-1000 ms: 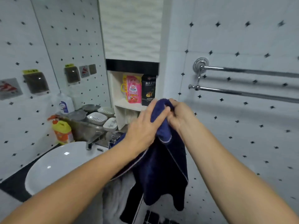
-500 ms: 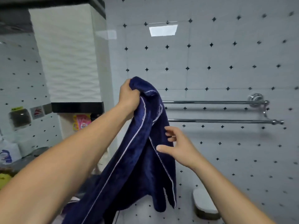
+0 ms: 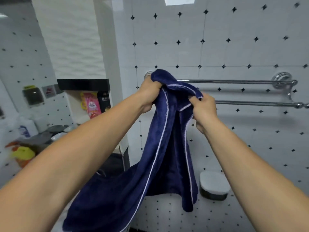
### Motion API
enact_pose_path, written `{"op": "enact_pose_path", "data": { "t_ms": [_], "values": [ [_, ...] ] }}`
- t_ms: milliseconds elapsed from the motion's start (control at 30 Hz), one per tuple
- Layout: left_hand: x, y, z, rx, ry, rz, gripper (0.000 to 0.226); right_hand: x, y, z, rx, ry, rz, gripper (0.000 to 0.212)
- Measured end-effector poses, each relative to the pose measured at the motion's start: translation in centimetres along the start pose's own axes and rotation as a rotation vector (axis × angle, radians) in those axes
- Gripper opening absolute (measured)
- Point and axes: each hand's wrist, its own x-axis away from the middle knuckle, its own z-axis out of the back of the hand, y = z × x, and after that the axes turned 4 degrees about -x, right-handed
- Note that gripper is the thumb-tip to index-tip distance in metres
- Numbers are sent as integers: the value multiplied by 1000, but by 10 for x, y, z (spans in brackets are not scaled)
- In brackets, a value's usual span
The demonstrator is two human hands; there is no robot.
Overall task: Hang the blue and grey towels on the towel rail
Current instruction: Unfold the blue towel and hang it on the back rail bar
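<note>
The blue towel point(image 3: 163, 148), dark navy with a pale piped edge, hangs from both my hands in front of the wall. My left hand point(image 3: 148, 94) grips its top corner, bunched, near the left end of the towel rail point(image 3: 234, 82). My right hand point(image 3: 203, 109) pinches the towel's top edge a little lower and to the right. The chrome rail has two bars: an upper one against the wall and a lower front bar point(image 3: 259, 103). The towel's top partly hides the rail's left mount. No grey towel is visible.
A white lidded box point(image 3: 214, 185) is fixed on the tiled wall below the rail. Left of a white pillar point(image 3: 115, 81) is a niche with packets point(image 3: 92, 104). Bottles and soap dishes point(image 3: 25, 148) stand blurred at lower left.
My right hand has come up from the towel's side and taken hold of its top edge. The rail has shifted in view, and the towel's top now overlaps its left end.
</note>
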Motion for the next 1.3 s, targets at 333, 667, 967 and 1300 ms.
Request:
{"op": "enact_pose_path", "data": {
  "t_ms": [333,667,967,1300],
  "values": [
    [20,-38,-17,-457,-174,-78,65,-6,-15,4,-56,104,46,21],
    [15,-5,-72,-734,-202,-406,33,19,-31,43,114,-28,46,17],
    [28,35,-140,-155,-202,-224,1,49,-14,129,270,-2,4,22],
    [45,28,-151,-149,-420,-145,10,48,1,260,361,446,-105,10]
  ]
}}
